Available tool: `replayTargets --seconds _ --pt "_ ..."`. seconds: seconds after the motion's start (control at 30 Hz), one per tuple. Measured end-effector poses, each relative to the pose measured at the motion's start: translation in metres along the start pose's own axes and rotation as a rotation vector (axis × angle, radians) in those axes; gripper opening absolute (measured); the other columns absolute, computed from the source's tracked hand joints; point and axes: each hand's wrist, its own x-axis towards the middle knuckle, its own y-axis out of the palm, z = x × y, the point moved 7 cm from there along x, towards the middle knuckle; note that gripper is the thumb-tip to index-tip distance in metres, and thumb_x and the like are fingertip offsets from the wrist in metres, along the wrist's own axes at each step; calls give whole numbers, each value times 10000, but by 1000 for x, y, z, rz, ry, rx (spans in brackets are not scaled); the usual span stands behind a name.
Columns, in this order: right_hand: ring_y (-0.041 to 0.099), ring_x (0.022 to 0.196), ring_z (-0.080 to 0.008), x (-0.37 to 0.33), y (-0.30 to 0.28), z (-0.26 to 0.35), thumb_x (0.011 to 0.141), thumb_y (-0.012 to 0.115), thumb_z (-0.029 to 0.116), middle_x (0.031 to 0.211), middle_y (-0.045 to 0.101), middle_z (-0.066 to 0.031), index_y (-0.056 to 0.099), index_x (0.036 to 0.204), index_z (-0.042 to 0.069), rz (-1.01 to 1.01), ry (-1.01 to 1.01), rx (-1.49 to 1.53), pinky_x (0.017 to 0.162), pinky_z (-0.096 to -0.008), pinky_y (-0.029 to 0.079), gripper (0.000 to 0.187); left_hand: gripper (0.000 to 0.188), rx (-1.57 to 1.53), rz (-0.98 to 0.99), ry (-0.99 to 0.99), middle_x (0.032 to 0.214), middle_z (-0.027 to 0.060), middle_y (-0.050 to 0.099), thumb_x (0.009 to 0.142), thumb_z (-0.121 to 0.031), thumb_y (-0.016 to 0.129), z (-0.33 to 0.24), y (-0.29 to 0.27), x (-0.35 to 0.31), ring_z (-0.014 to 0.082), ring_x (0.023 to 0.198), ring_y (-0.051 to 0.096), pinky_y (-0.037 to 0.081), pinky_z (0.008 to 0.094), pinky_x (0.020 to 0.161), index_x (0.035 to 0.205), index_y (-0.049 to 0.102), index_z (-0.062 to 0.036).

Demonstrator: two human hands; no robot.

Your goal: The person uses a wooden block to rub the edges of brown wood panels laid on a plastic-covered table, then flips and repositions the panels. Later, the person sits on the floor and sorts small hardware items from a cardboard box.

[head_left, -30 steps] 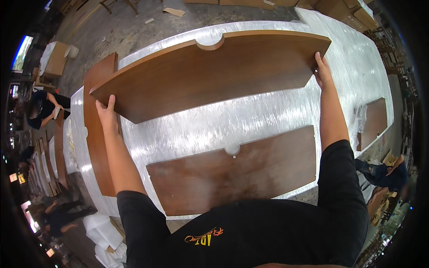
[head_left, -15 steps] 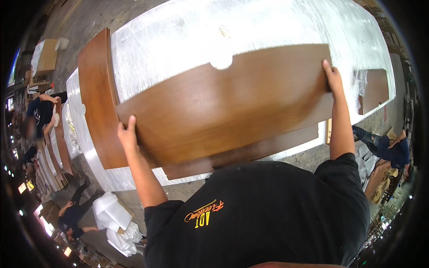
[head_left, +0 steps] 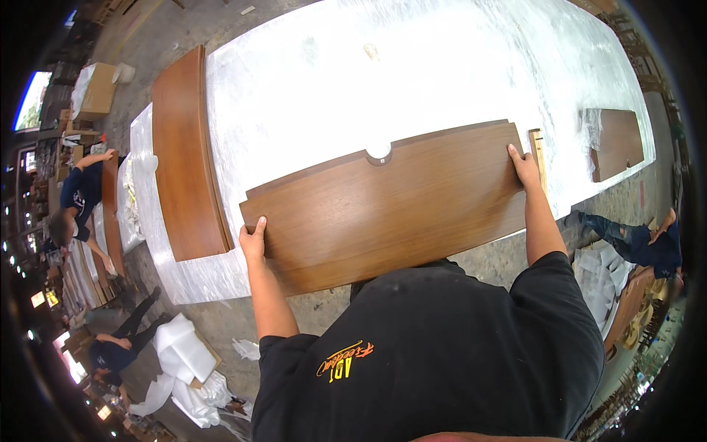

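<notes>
A brown wooden panel (head_left: pixel 390 202) with a half-round notch in its far edge is between my two hands. My left hand (head_left: pixel 254 239) grips its left end, thumb on the top face and fingers underneath. At the right end my right hand (head_left: pixel 523 166) holds on the same way. A darker strip of another panel (head_left: pixel 309 171) shows just beyond the far edge, mostly covered by the held one. Whether the two touch, I cannot tell. Below them is a wide surface wrapped in clear plastic film (head_left: pixel 309 96).
Brown panels (head_left: pixel 188 162) lie stacked at the left, and a smaller panel (head_left: pixel 617 144) at the far right. A wooden strip (head_left: pixel 540 162) stands out beside my right hand. People (head_left: pixel 85 188) work at left and right. White foam wrapping (head_left: pixel 184 350) lies on the floor.
The held panel has come nearer to me and lower, now covering most of the panel beneath. Both hands moved with it, keeping their grip.
</notes>
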Motion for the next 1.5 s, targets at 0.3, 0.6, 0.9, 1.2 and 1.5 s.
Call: replayTargets --seconds 0.3,0.6,0.9,1.2,1.5 --pt "535 1279 -438 14 2 5 798 565 809 1315 547 -377 472 1361 -156 5 32 -34 1076 -445 414 1121 578 119 -148 30 1001 185 696 791 -376 841 1 8 15 274 938 652 510 380 879 1056 647 99" --pt "518 1291 -450 17 3 11 824 530 804 1323 539 -380 465 1368 -153 40 57 -82 1092 -455 398 1103 546 264 -172 21 1069 254 705 861 -402 697 -11 10 32 378 1022 663 493 426 930 1109 678 84" --pt "503 1310 -448 42 17 -17 817 554 800 1324 523 -403 473 1319 -209 32 31 -18 1098 -449 386 1129 687 473 -17 -143 1177 244 686 769 -539 693 -16 14 42 372 1163 630 473 431 1024 1161 690 25" --pt "659 1036 -447 64 -30 -16 862 536 734 1018 691 -320 720 1053 -63 -299 -187 -248 930 -502 492 840 709 521 2 -224 1329 259 541 880 -530 694 -13 15 29 400 1226 554 474 455 1026 1275 551 40" --pt "542 1283 -396 69 46 -127 840 560 774 1349 561 -314 514 1358 -119 227 29 -113 1046 -469 441 1033 783 439 -82 -87 1053 327 681 830 -655 644 47 -20 -26 446 1036 661 516 479 917 1004 706 106"
